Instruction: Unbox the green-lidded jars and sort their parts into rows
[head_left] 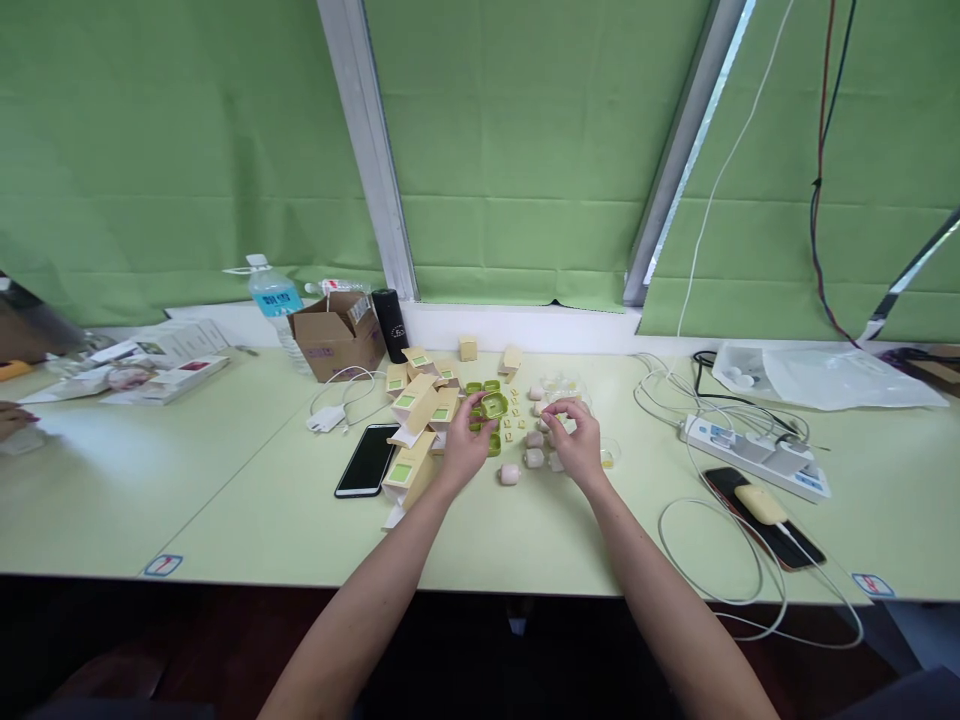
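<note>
My left hand (466,440) is closed on a small green square plastic case (495,405) with its hollow side showing. To its right my right hand (576,440) makes a pinch, and whatever is between the fingertips is too small to name. More green cases (493,443) lie under and behind my left hand. Between the hands, small yellow pieces (508,436) are laid out in rows. Several pale pink rounded blocks (509,474) lie around my right hand, some partly hidden by it. Clear plastic round pieces (609,453) sit behind and beside that hand.
Opened cream cartons (409,470) pile up on the left by a phone (366,461) and a white charger (326,419). A cardboard box (337,340), black bottle (390,325) and water bottle (277,305) stand behind. Right: power strip (754,458), cables, second phone (795,545). Another person's hand (13,420) shows far left.
</note>
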